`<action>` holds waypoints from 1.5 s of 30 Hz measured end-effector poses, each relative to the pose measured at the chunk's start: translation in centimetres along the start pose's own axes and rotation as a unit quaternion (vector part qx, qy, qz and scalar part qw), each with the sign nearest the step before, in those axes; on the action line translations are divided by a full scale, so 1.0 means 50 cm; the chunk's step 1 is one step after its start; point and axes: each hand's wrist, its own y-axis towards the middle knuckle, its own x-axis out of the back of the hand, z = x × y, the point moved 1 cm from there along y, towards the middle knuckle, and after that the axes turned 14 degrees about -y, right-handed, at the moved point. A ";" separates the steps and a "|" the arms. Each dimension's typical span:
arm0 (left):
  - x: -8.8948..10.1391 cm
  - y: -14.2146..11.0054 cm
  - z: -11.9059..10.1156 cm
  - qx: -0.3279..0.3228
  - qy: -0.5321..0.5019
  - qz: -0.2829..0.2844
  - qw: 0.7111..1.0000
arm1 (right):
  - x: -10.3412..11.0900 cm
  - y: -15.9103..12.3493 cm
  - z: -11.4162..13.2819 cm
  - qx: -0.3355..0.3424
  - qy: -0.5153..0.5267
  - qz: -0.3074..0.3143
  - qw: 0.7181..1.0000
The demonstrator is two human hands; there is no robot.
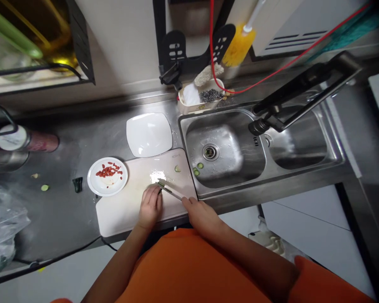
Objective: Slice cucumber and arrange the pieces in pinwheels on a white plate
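My right hand (205, 216) is wrapped round the handle of a knife (173, 193), whose blade slants up and left over the white cutting board (123, 219). My left hand (150, 205) rests on the board with curled fingers, pressing a dark green piece of cucumber (160, 190) that they mostly hide. A bit of green lies at the blade's tip, close to the left fingertips. Farther up the board sits a pale cucumber slice (177, 168). Goji berries (109, 170), red and small, lie on a round white plate (94, 185) that overlaps the board's left corner.
Behind the board stands a square white dish (149, 134). To the right, several cucumber slices (198, 168) lie in the steel sink (243, 168), under a black faucet (306, 88). A dark green cucumber chunk (77, 184) and plastic bag (6, 227) are on the left counter.
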 end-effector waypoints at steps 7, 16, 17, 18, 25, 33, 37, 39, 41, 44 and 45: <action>0.001 0.002 -0.002 -0.003 -0.002 0.003 1.000 | 0.006 0.012 0.007 -0.003 -0.017 -0.011 1.000; 0.002 0.003 -0.003 0.008 -0.010 0.013 1.000 | 0.005 0.049 0.017 0.004 -0.009 -0.030 1.000; 0.002 0.002 -0.003 0.010 -0.010 0.014 1.000 | 0.005 0.055 0.020 0.005 -0.007 -0.033 0.999; 0.001 0.002 -0.002 0.011 -0.011 0.014 1.000 | 0.003 0.062 0.023 0.005 -0.004 -0.038 0.999; 0.002 0.002 -0.004 0.010 -0.007 0.014 1.000 | -0.007 0.080 0.024 -0.006 0.015 -0.048 0.999; 0.003 0.004 -0.007 0.015 -0.019 0.012 1.000 | -0.002 0.041 -0.003 -0.043 0.015 -0.019 0.999; 0.002 0.003 -0.005 0.021 -0.016 0.012 1.000 | 0.000 0.024 0.011 -0.035 -0.003 -0.023 0.999; 0.002 0.002 -0.004 0.024 -0.015 0.012 1.000 | -0.001 0.018 0.016 -0.028 -0.008 -0.026 0.999; 0.002 0.001 -0.003 0.024 -0.012 0.008 1.000 | -0.002 0.012 0.019 -0.018 -0.011 -0.028 0.999; 0.001 -0.002 -0.002 0.017 -0.006 -0.001 1.000 | -0.003 0.005 0.018 -0.018 -0.018 -0.024 0.999; 0.000 -0.003 -0.001 0.013 -0.004 -0.002 1.000 | -0.003 0.003 0.017 -0.019 -0.020 -0.023 0.999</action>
